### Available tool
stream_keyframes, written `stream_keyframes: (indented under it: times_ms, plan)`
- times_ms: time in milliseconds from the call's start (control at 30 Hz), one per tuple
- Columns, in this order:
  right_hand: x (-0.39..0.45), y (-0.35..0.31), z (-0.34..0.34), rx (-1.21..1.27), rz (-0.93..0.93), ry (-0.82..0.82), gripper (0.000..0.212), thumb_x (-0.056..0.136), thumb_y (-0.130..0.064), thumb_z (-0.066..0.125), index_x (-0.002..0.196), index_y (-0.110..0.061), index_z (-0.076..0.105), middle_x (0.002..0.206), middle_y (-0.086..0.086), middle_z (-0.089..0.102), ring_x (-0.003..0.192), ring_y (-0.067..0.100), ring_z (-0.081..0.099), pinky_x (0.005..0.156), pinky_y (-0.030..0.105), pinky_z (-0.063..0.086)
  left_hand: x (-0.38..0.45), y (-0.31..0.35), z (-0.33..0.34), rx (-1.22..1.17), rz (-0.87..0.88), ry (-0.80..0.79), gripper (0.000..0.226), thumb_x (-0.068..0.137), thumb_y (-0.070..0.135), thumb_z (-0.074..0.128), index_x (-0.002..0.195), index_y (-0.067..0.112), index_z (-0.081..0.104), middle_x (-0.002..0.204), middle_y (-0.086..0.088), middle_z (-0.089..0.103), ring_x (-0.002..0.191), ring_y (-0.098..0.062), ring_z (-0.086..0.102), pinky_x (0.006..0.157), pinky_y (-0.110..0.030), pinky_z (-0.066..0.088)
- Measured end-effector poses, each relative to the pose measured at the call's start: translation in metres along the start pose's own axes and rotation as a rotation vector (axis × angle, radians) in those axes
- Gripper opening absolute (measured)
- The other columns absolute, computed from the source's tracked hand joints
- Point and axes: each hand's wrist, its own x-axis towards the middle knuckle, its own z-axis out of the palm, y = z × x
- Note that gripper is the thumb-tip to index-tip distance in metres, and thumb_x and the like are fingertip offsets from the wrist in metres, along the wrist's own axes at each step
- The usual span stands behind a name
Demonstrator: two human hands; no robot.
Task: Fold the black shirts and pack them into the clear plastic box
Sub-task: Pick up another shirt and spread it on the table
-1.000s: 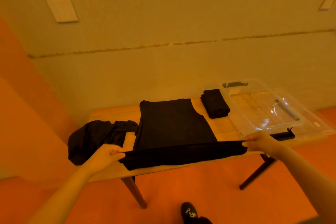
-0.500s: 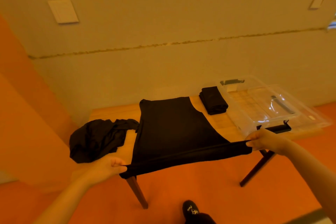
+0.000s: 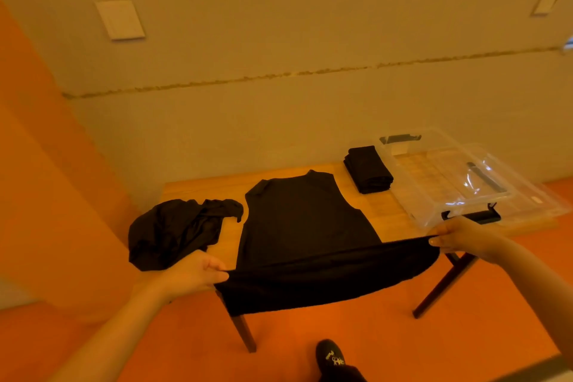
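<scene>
A black shirt (image 3: 304, 226) lies flat on the wooden table (image 3: 217, 189), its collar end toward the wall. Its near hem is lifted off the front edge and hangs in a fold. My left hand (image 3: 192, 270) pinches the hem's left corner and my right hand (image 3: 459, 234) pinches the right corner. A crumpled black shirt (image 3: 173, 229) lies at the table's left end. One folded black shirt (image 3: 369, 172) rests at the back right, beside the clear plastic box (image 3: 412, 198), which stands with nothing in it at the right end.
The box's clear lid (image 3: 527, 195) leans across the box, with a black latch (image 3: 474, 215) near my right hand. Dark table legs (image 3: 245, 329) stand on the orange floor. My shoe (image 3: 330, 355) is below the table edge. A wall rises right behind the table.
Both hands have drawn the shirt's near hem toward me and off the table's front edge, so more cloth now hangs below it. The view has shifted slightly.
</scene>
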Motion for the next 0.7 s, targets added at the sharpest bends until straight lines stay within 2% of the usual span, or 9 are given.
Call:
stream_keyframes:
  times_ms: [33, 100, 167, 233, 333, 467, 567, 633, 700]
  plan:
    - [0.006, -0.003, -0.001, 0.007, -0.01, 0.029, 0.012, 0.087, -0.001, 0.06, 0.086, -0.005, 0.072, 0.087, 0.008, 0.072, 0.084, 0.017, 0.068, 0.065, 0.018, 0.053, 0.004, 0.001, -0.004, -0.029, 0.01, 0.028, 0.022, 0.09, 0.016, 0.06, 0.073, 0.022, 0.072, 0.068, 0.008, 0.067, 0.069, -0.005, 0.063, 0.072, -0.019, 0.049]
    - [0.017, -0.013, -0.003, 0.031, -0.019, 0.076, 0.011, 0.086, -0.001, 0.061, 0.087, -0.004, 0.071, 0.089, 0.009, 0.071, 0.085, 0.018, 0.067, 0.064, 0.017, 0.053, 0.014, 0.003, -0.016, -0.051, 0.014, 0.074, 0.016, 0.09, 0.018, 0.06, 0.08, 0.016, 0.072, 0.085, -0.002, 0.07, 0.083, -0.014, 0.066, 0.078, -0.022, 0.051]
    - [0.031, -0.023, -0.006, 0.052, -0.025, 0.094, 0.01, 0.086, 0.0, 0.06, 0.087, -0.002, 0.07, 0.091, 0.013, 0.07, 0.087, 0.02, 0.065, 0.067, 0.019, 0.053, 0.024, 0.007, -0.029, -0.059, 0.002, 0.099, 0.014, 0.09, 0.018, 0.06, 0.085, 0.012, 0.072, 0.092, -0.009, 0.069, 0.088, -0.019, 0.065, 0.079, -0.025, 0.052]
    - [0.048, -0.035, -0.012, 0.071, -0.039, 0.109, 0.011, 0.087, 0.001, 0.058, 0.085, -0.001, 0.069, 0.092, 0.018, 0.068, 0.085, 0.022, 0.064, 0.069, 0.021, 0.053, 0.039, 0.013, -0.043, -0.072, -0.013, 0.133, 0.013, 0.089, 0.017, 0.06, 0.086, 0.012, 0.072, 0.092, -0.012, 0.069, 0.089, -0.022, 0.065, 0.081, -0.029, 0.053]
    - [0.08, -0.055, -0.024, 0.097, -0.065, 0.114, 0.011, 0.088, 0.001, 0.057, 0.087, 0.001, 0.068, 0.095, 0.022, 0.066, 0.089, 0.027, 0.062, 0.078, 0.028, 0.05, 0.067, 0.028, -0.067, -0.099, -0.06, 0.169, 0.013, 0.09, 0.014, 0.058, 0.085, 0.014, 0.07, 0.089, -0.006, 0.068, 0.086, -0.015, 0.064, 0.072, -0.018, 0.052]
    - [0.148, -0.082, -0.039, 0.078, -0.09, 0.089, 0.02, 0.087, 0.003, 0.057, 0.079, -0.013, 0.066, 0.085, 0.009, 0.065, 0.083, 0.021, 0.06, 0.076, 0.029, 0.049, 0.119, 0.037, -0.094, -0.147, -0.149, 0.165, 0.014, 0.091, 0.015, 0.057, 0.085, 0.02, 0.068, 0.089, 0.002, 0.068, 0.086, -0.01, 0.063, 0.07, -0.015, 0.049]
    - [0.211, -0.094, -0.046, 0.009, -0.102, 0.04, 0.017, 0.088, 0.0, 0.058, 0.079, -0.012, 0.066, 0.081, 0.009, 0.063, 0.08, 0.023, 0.059, 0.072, 0.03, 0.048, 0.164, 0.033, -0.114, -0.158, -0.228, 0.179, 0.014, 0.092, 0.016, 0.056, 0.082, 0.022, 0.064, 0.085, 0.007, 0.064, 0.078, -0.005, 0.06, 0.062, -0.01, 0.046]
    - [0.254, -0.104, -0.048, -0.03, -0.085, 0.017, 0.012, 0.088, -0.003, 0.058, 0.083, -0.013, 0.065, 0.083, 0.007, 0.063, 0.083, 0.021, 0.059, 0.076, 0.029, 0.047, 0.198, 0.027, -0.126, -0.161, -0.27, 0.199, 0.013, 0.092, 0.016, 0.056, 0.082, 0.02, 0.062, 0.083, 0.006, 0.062, 0.078, -0.007, 0.06, 0.058, -0.009, 0.046]
    - [0.301, -0.109, -0.047, -0.032, -0.074, 0.003, 0.016, 0.087, -0.002, 0.06, 0.079, -0.015, 0.065, 0.084, 0.007, 0.064, 0.088, 0.023, 0.061, 0.08, 0.031, 0.051, 0.233, 0.017, -0.136, -0.16, -0.321, 0.214, 0.01, 0.092, 0.018, 0.056, 0.083, 0.019, 0.06, 0.082, 0.001, 0.062, 0.072, -0.008, 0.059, 0.056, -0.011, 0.046]
